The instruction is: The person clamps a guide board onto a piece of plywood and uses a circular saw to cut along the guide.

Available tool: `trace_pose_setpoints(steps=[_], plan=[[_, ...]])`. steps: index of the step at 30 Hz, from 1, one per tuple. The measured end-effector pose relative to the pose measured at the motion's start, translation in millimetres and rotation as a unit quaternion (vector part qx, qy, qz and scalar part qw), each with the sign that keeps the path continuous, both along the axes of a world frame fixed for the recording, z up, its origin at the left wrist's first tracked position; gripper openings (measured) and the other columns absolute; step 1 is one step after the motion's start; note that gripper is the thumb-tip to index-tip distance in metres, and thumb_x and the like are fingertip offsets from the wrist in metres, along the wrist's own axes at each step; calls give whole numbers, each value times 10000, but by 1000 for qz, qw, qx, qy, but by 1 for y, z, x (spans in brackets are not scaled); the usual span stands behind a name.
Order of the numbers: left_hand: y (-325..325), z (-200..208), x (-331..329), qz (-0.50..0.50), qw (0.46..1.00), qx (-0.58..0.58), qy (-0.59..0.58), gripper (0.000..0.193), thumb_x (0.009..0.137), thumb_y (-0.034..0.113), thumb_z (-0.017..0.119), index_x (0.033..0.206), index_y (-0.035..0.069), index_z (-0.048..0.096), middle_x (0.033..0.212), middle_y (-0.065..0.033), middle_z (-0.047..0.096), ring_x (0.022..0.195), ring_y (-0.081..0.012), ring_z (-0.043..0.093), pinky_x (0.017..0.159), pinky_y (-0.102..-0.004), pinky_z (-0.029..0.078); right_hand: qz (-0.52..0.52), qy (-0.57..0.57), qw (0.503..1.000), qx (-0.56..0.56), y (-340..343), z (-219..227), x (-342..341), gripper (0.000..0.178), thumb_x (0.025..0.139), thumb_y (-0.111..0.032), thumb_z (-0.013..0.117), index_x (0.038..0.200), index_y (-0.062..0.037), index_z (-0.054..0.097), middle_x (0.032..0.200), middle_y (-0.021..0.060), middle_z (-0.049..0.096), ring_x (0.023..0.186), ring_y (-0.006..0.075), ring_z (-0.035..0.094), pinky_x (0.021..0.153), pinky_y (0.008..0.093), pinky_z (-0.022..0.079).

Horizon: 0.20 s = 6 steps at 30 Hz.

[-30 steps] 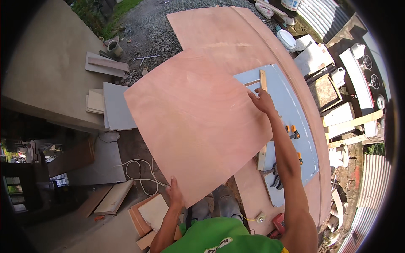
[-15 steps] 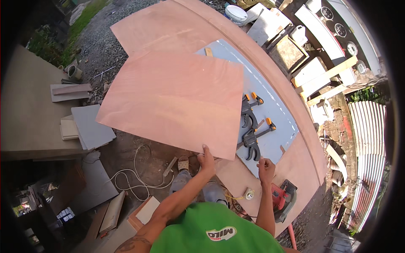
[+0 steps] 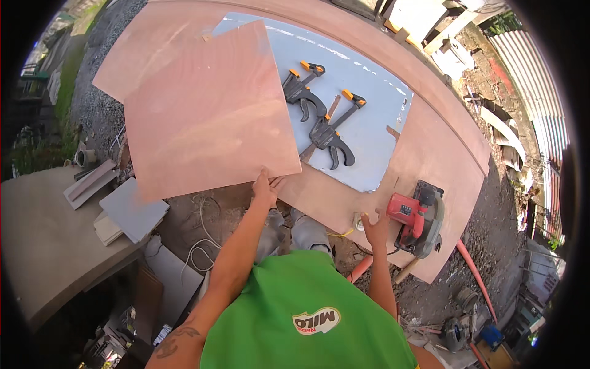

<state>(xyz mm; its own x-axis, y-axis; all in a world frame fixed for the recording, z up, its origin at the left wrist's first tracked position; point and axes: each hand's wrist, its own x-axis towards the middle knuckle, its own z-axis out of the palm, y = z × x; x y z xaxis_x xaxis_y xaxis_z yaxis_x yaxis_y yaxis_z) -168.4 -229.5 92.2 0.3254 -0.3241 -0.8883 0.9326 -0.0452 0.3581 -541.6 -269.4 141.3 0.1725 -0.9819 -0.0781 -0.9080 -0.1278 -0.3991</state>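
The left hand (image 3: 265,187) pinches the near edge of a square plywood panel (image 3: 206,107), close to that panel's near right corner, fingers closed on it; the thumb side is hidden under the sheet. The panel lies over the left part of the bench (image 3: 430,138), a long reddish plywood sheet, and its left and near portions overhang the bench edge above gravel ground. It covers the left side of a pale grey sheet (image 3: 375,117) lying on the bench, so how far that sheet runs beneath cannot be told. The right hand (image 3: 375,229) rests open, fingers spread, on the near edge of the bench, just beside a red circular saw (image 3: 418,218) near the bench's near right corner; part of the saw's base hangs past the edge. Two black bar clamps (image 3: 319,111) with orange tips lie on the grey sheet, just right of the panel's right edge, with bare grey surface around them. The bench's far end is cut off at the picture's rim.
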Motion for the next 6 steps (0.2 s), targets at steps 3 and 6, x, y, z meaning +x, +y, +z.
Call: trace_pose_setpoints(steps=[3, 6], plan=[[7, -10, 2, -1, 1000, -7, -19, 613, 943, 363, 612, 1331, -45, 370, 1232, -248, 510, 1155, -426, 544, 949, -538, 511, -23, 33, 977, 209, 8, -5, 15, 734, 766, -348, 755, 1306, 16, 416, 1173, 251, 565, 1076, 449, 554, 862, 514, 469], [5, -5, 0, 11, 999, -18, -30, 628, 926, 353, 640, 1368, 12, 351, 1275, -211, 503, 1168, -426, 535, 963, -568, 489, -65, 59, 945, 316, 16, -12, 37, 847, 787, -326, 740, 1436, -42, 277, 1366, 219, 433, 1161, 469, 506, 1048, 446, 392]])
